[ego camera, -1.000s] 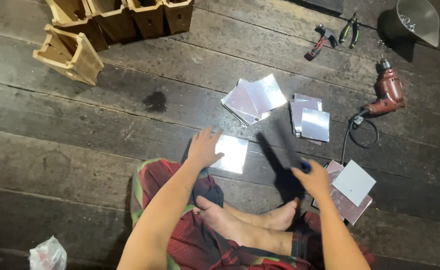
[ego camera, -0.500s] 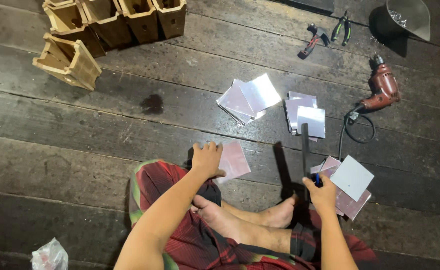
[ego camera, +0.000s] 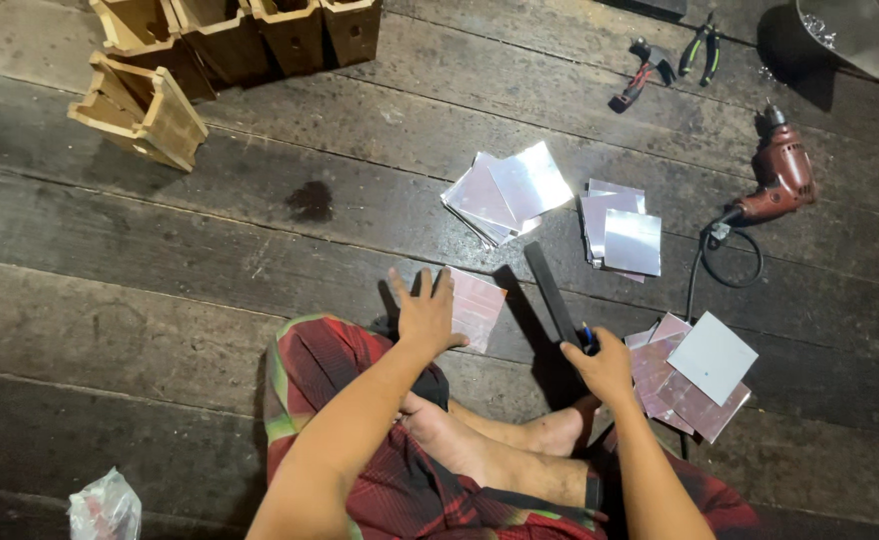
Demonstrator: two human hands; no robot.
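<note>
Dark wooden floor planks (ego camera: 160, 300) carry everything. Since a moment ago the left hand (ego camera: 426, 312) has stayed spread flat on one metal sheet (ego camera: 478, 305), while the right hand (ego camera: 602, 362), fist closed round a black blade's (ego camera: 552, 290) handle, has lowered it beside that sheet. Three sheet piles lie around: two beyond the hands (ego camera: 508, 190) (ego camera: 622, 232), one right (ego camera: 695, 372). One red drill (ego camera: 782, 175) rests farther right.

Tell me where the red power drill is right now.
In the head view, the red power drill lies on the plank floor at upper right, beyond the right hand, right of the shiny sheet stacks.
</note>
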